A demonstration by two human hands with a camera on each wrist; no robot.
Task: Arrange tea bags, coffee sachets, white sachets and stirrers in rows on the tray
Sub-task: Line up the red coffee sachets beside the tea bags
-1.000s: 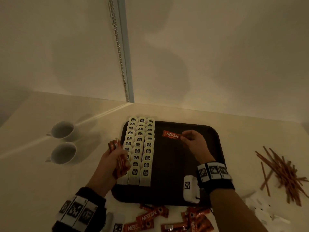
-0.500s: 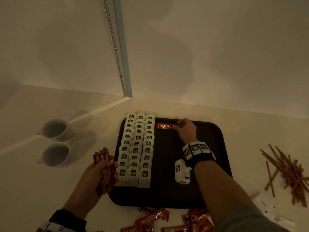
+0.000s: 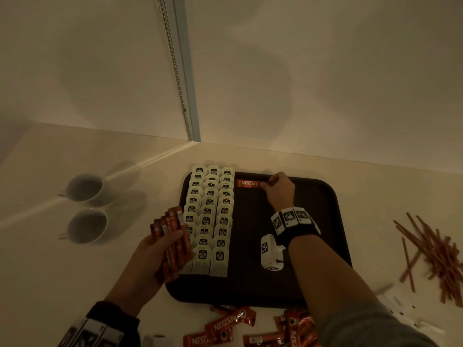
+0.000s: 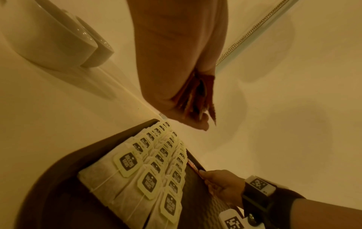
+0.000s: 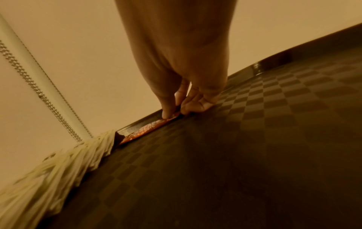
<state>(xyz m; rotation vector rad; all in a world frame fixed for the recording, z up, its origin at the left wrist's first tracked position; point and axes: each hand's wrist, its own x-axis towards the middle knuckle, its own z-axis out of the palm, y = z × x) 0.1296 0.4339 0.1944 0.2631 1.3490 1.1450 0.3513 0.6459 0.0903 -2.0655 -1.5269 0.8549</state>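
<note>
Orange sachet (image 3: 248, 183): flat on the tray's far edge, just right of the tea bags, its right end pinched by the right hand (image 3: 279, 189).
Right grip: thumb and fingertips (image 5: 166, 111) closed narrowly on the sachet's end, pressing it down against the far rim; the other fingers are curled under.
Right arm: reaches across the tray from the near right, wrist bent slightly left, a black band with printed markers (image 3: 292, 219) on the wrist.
Left grip: the left hand (image 3: 152, 251) is wrapped round a fanned bundle (image 3: 172, 236) of orange sachets, held upright, thumb across the front.
Left hand pose: hovers over the tray's left rim, beside the near tea bags; the bundle hides part of the leftmost column.
Tea bags (image 3: 210, 216): three overlapping columns along the tray's left side, from far edge towards the near edge, tags up.
Tray (image 3: 325, 196): dark, checker-textured, on a pale table (image 3: 50, 271); its middle and right are bare.
Loose sachets (image 3: 230, 324): scattered on the table just before the tray's near edge.
Stirrers (image 3: 436, 251): a loose heap on the table, well right of the tray.
White sachets (image 3: 406, 311): on the table at the near right, blurred.
Cups (image 3: 86, 209): two white ones, side by side, left of the tray.
</note>
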